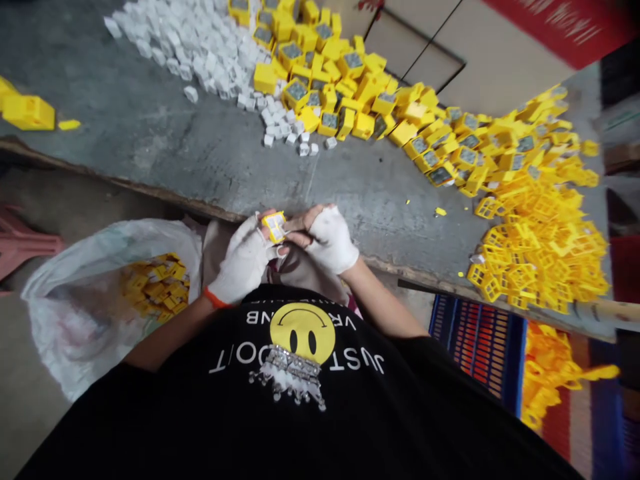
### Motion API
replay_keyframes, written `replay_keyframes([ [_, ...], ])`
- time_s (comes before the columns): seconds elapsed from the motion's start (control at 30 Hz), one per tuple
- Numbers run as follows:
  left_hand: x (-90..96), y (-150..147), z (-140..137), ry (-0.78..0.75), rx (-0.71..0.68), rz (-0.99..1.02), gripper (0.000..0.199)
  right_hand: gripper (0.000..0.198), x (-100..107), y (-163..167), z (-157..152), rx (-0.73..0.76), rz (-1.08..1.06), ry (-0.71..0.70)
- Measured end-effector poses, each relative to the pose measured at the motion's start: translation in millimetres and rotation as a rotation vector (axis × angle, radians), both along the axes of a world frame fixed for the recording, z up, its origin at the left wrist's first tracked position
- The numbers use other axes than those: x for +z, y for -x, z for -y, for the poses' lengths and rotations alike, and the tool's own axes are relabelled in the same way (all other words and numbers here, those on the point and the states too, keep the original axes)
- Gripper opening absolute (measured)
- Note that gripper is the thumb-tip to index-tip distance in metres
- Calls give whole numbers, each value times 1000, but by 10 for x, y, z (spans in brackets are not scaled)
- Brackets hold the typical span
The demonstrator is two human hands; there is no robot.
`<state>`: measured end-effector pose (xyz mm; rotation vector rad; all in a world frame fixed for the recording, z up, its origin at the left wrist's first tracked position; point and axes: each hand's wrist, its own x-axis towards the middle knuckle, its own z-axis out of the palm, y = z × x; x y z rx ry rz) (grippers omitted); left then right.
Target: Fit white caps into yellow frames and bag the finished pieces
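My left hand (245,257), in a white fingerless glove with an orange cuff, grips a small yellow frame piece (275,227) with white parts showing inside it. My right hand (330,239), gloved the same way, has its thumb and fingers pinched at the right side of that piece. Whatever lies between those right fingertips is too small to make out. Both hands are held just in front of the table edge, above my lap.
On the grey table (200,147) lie white cubes (200,47), yellow boxes with grey faces (350,87) and a heap of yellow window-like frames (545,247). A white plastic bag (60,293) with yellow pieces (163,283) stands left. A pink stool (25,240) is beyond it.
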<state>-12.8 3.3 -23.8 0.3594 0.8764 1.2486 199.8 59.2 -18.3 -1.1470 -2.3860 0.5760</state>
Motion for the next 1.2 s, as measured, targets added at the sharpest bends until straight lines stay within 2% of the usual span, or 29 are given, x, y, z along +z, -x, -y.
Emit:
replay_keyframes([
  [0.07,-16,8,-4,12,-28,-9,46,26,-63,49,59,-6,12,-7],
  [0.13,-37,36,-14,45,-54,-8,41,18,-82,42,43,52,-7,9],
  [0.23,-56,95,-40,97,-43,-7,37,19,46,-92,-184,127,8,50],
  [0.27,-53,113,-49,104,-33,-10,39,25,122,-158,-339,81,28,42],
  [0.33,-29,140,-63,105,-5,-22,43,36,272,-280,-781,-121,74,-11],
  [0.37,-11,147,-68,105,9,-28,45,39,327,-321,-1056,-225,104,-41],
  [0.43,32,149,-69,110,26,-37,45,38,364,-341,-1642,-337,177,-65],
  [0.5,70,144,-58,115,20,-47,43,37,293,-282,-2170,-354,379,-101],
  [0.57,93,141,-38,112,9,-59,41,37,143,-186,-2542,-328,467,-138],
  [0.67,104,147,-3,112,14,-63,44,43,-94,-92,-2759,-295,402,-204],
  [0.77,112,151,24,111,16,-61,48,51,-150,-165,-2670,-308,392,-191],
  [0.87,126,137,32,110,0,-55,49,62,-17,-409,-2376,-349,305,-122],
  [0.97,139,100,34,113,-4,-32,48,87,62,-727,-1873,-292,-115,36],
  [1.07,145,42,42,102,-21,-30,43,113,-64,-1015,-1210,-213,-422,263],
  [1.13,145,-11,52,90,-46,-51,39,110,-194,-1189,-785,-217,-468,387],
  [1.2,146,-74,64,85,-67,-65,35,94,-282,-1364,-460,-255,-436,438],
])
